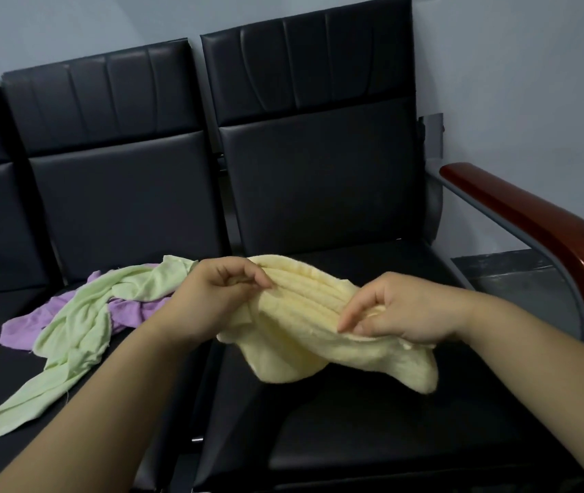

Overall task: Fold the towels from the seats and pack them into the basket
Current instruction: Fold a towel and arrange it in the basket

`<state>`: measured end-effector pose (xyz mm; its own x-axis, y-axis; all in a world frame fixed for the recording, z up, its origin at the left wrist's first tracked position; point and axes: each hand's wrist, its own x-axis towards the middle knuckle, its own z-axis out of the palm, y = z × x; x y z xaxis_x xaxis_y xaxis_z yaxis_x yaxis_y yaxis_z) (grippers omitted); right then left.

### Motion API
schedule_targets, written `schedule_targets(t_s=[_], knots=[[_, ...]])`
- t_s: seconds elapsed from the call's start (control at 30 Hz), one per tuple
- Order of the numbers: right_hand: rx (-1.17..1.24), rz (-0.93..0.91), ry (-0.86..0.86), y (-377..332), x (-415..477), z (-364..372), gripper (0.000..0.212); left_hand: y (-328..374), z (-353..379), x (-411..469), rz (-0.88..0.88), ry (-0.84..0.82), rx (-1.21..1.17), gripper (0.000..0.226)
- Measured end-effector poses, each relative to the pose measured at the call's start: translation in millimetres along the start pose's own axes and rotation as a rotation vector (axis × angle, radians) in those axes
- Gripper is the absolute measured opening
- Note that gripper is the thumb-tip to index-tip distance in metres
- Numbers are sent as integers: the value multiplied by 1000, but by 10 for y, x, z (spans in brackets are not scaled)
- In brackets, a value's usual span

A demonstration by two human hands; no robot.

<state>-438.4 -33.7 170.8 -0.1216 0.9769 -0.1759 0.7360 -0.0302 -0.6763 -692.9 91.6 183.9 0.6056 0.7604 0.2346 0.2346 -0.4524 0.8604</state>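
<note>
Holding the yellow towel point(311, 325) up above the front half of the right-hand seat point(372, 403), the person is at the start of folding it: the cloth is bunched and ribbed between the two hands, hanging in a loose pouch below them and not yet spread flat. The left hand point(212, 297) has its fingers point(255, 277) pinched on the towel's upper edge, near the gap between the two seats; the right hand point(404, 307) has thumb and fingers closed on the edge further toward the armrest point(539, 222), so both are grasping the same towel. Two more towels wait on the middle seat point(112, 378): a light green towel point(70, 336) lies crumpled and trails toward that seat's front left corner, and it lies partly over a purple towel point(31, 325) near the seat's back edge. Neither looks folded. No basket is in view, so where the packing will go cannot be told. The next move, as I judge it, calls for finding two corners of the yellow towel, drawing the hands apart to stretch an edge taut, then laying it flat on the seat or bringing the corners together for the first fold. Most of the task seems to remain.
</note>
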Motion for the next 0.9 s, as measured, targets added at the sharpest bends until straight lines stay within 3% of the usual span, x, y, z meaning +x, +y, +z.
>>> schedule_targets(t_s=[0.07,0.17,0.27,0.33,0.4,0.47,0.6,0.73,0.9], knots=[[55,18,115,16,3,-26,26,-23,-8,-9,-16,-34,-50,28],[219,59,330,50,22,-31,36,-47,-72,-48,-50,-260,-94,27],[397,62,479,23,70,29,41,-53,-84,-57,-56,-507,81,14],[458,24,495,-25,76,49,38,-59,-94,-30,-68,-540,162,7],[509,-23,391,-49,24,27,28,-51,-131,-17,-80,-492,146,16],[460,-74,162,-25,-70,-38,15,-83,-194,-28,-80,-432,113,27],[195,-56,-256,40,-157,-70,21,-101,-257,-80,-88,-504,-42,21],[26,28,-285,112,-21,-65,24,-282,-271,-33,-188,-665,114,23],[-122,151,-133,206,424,-60,29,-608,-183,317,-185,-490,379,19]])
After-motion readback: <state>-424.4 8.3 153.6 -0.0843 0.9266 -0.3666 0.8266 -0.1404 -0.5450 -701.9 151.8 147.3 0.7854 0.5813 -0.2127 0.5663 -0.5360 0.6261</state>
